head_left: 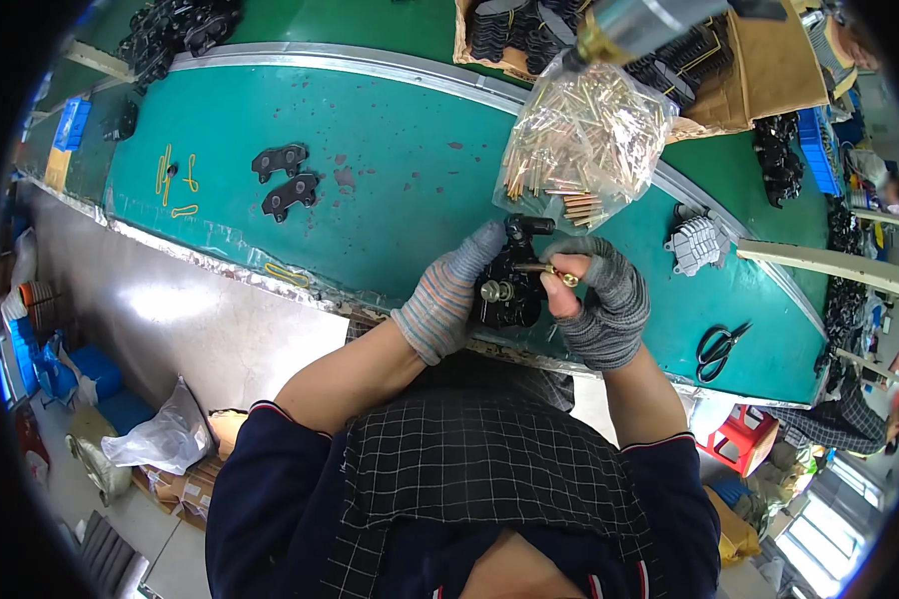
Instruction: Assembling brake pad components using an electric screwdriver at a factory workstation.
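My left hand [449,292], in a pale striped knit glove, is closed around a black brake caliper [509,307] at the table's near edge. My right hand [601,304] wears a dark grey glove with bare fingertips. Its thumb and forefinger pinch a brass-coloured pin [568,280], whose shank points left against the caliper. Whether the tip sits in a hole is too small to tell. Just beyond my hands lies a clear plastic bag [589,135] full of similar pins, several of them loose at its near side.
Two black brake pads [290,196] and yellow rubber bands [165,172] lie to the left. On the right are a stack of grey pads [697,245] and black scissors [719,351]. A power screwdriver [649,28] hangs above the bag, before a cardboard box [784,65] of pads.
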A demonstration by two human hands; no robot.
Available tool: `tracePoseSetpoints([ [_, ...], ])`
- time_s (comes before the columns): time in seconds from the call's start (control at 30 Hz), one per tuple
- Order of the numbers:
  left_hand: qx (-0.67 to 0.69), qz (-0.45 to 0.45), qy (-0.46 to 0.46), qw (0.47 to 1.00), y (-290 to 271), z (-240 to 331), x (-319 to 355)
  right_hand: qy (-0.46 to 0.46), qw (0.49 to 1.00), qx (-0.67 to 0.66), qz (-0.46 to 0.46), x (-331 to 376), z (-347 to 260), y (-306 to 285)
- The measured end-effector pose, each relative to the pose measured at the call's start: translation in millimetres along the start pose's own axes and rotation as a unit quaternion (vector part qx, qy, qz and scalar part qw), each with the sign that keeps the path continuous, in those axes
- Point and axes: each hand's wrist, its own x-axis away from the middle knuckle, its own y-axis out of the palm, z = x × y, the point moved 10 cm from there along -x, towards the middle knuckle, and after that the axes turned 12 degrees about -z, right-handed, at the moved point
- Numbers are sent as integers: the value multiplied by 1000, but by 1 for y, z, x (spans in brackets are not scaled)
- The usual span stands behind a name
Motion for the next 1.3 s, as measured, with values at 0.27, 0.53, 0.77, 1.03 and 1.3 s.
tracePoseSetpoints([
  [0.27, 36, -50, -36, 997, 8, -9, 5, -68, 987, 128, -76, -1, -24, 7],
  [0.53, 43, -9, -25, 999, 6, -2, -2, 28, 989, -113, 95, 29, 12, 19],
  [0.77, 178, -36, -50, 982, 9, -2, -11, -170, 976, 133, -13, 2, -25, 29],
  [1.03, 127, -21, -13, 992, -21, 37, -14, -113, 979, 166, -20, -86, 5, -34],
  [1.3, 137, -29, 25, 990, -45, 39, -9, -18, 989, -138, 54, -233, 54, -129],
])
